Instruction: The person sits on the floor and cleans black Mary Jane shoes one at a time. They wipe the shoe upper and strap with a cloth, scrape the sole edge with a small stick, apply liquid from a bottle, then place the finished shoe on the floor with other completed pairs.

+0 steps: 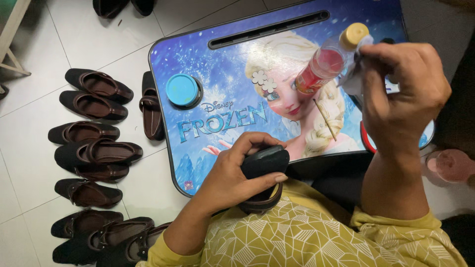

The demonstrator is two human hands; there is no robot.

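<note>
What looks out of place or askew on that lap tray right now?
Nothing spilled or damaged. The bottle lies tilted under the right hand, cap on. A thin stick lies loose on the tray, near two small flower pieces. The left hand grips a black shoe.

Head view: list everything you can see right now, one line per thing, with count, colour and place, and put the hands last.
Lap tray: one, blue with a cartoon picture, in front of the person.
Round lid: one, light blue, on the tray's left part.
Flower pieces: two, white, mid tray.
Thin stick: one, tan, on the tray at right.
Bottle: one, clear with red contents and yellow cap, tilted beside the right hand.
Shoes on the floor: about ten, black with brown lining, left of the tray.
Held shoe: one, black.
Left hand: grips the held shoe.
Right hand: pinches something small and white by the bottle.
</note>
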